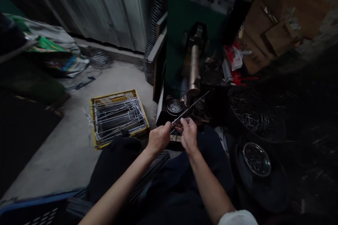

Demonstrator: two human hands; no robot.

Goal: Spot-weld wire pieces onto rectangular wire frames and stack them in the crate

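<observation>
My left hand (160,136) is closed in a fist around the near end of a thin metal rod (194,104). The rod slants up and away to the right, below the copper-coloured arm (194,68) of a machine. Close beside it, my right hand (189,134) has its thumb and fingers curled together by the rod; what lies in them is too small to make out. A round dish of small metal pieces (174,106) sits just beyond both hands, under the machine arm.
A yellow crate (93,123) with wire frames stands on the floor at left. Right of me are a dark basin of metal pieces (253,116) and a round bowl (256,159). A coiled spring (153,31) leans by the machine's green body (176,24). A blue crate (39,198) is at lower left.
</observation>
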